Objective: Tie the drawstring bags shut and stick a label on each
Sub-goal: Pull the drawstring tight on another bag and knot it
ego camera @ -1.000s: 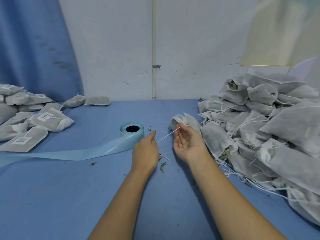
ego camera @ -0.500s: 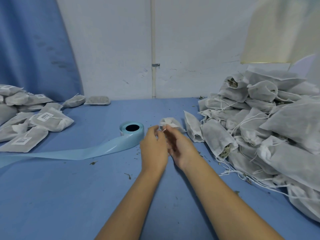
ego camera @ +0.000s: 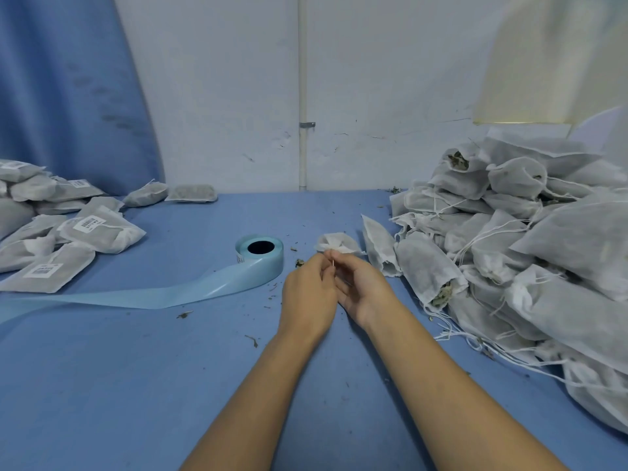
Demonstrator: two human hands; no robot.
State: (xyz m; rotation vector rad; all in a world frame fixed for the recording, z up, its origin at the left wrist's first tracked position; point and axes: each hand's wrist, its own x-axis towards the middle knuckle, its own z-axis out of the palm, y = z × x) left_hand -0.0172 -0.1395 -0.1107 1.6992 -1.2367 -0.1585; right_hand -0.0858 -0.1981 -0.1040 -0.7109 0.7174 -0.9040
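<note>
Drawstring (ego camera: 334, 264) pinched between left hand (ego camera: 310, 291), right hand (ego camera: 364, 291), bag (ego camera: 336, 243) beyond

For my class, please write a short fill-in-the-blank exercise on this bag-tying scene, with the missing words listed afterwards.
1. The bags that carry labels lie on the person's ___ side.
2. The label roll is light ___.
3. Both hands, left hand and right hand, work the drawstring of one ___.

Missing words: left; blue; bag

I see white printed labels (ego camera: 87, 223) on the tied bags (ego camera: 102, 232) at the table's (ego camera: 102, 385) left edge, but I cannot read their print.
</note>
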